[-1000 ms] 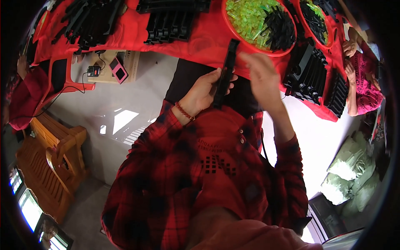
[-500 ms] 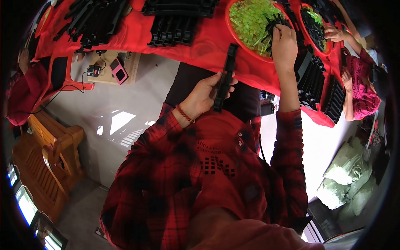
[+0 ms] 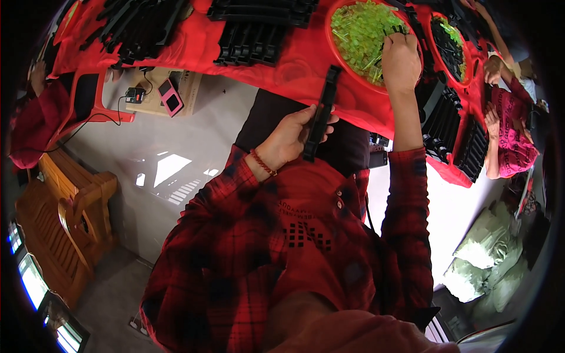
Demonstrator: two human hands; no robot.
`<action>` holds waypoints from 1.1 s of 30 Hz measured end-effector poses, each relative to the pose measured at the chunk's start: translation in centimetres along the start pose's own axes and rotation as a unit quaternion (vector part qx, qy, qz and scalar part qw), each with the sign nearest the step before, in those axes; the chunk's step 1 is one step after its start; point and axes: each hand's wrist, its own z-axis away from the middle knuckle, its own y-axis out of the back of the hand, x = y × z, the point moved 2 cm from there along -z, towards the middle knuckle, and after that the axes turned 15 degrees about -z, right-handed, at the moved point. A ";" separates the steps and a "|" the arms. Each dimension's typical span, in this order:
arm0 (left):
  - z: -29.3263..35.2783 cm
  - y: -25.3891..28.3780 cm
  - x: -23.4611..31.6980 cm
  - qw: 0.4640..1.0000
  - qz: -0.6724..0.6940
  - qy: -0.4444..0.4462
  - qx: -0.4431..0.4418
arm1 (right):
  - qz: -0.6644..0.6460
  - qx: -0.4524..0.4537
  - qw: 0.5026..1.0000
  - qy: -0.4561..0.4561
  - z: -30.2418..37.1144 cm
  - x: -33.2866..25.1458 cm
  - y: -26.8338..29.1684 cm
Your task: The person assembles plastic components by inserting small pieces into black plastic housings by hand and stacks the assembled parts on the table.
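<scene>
My left hand (image 3: 292,136) is closed round a long, narrow black plastic bar (image 3: 322,112), held upright and tilted in front of my body, with its far end by the table edge. My right hand (image 3: 401,63) reaches over a round red basin (image 3: 347,75) full of small translucent yellow-green pieces (image 3: 359,36). Its fingers are bent and pinched together, with thin dark tips of small black pieces (image 3: 395,29) sticking out beyond them. The palm side of this hand is hidden.
Stacked black bars (image 3: 250,44) lie on the red tablecloth (image 3: 306,56), with a loose pile (image 3: 141,29) farther left. Another red basin (image 3: 469,75) and more bars (image 3: 441,117) are at right. Co-workers' hands (image 3: 493,69) show there. A red chair (image 3: 112,116) stands left.
My right hand has turned slightly over the basin, and fewer black pieces show beside its fingers. A co-worker's hand has left the second basin. My left hand still holds the bar.
</scene>
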 end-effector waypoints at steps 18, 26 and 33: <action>0.2 -0.3 0.3 1.000 -0.020 -0.013 0.008 | -0.634 -0.066 0.693 -0.338 2.0 0.5 3.2; 0.8 -0.9 0.7 0.996 -0.076 -0.053 0.017 | -0.716 -0.139 0.562 -0.389 7.6 -2.3 4.1; 1.2 -1.8 0.9 0.992 -0.105 -0.039 0.061 | -0.697 -0.151 0.529 -0.460 13.5 -5.5 4.0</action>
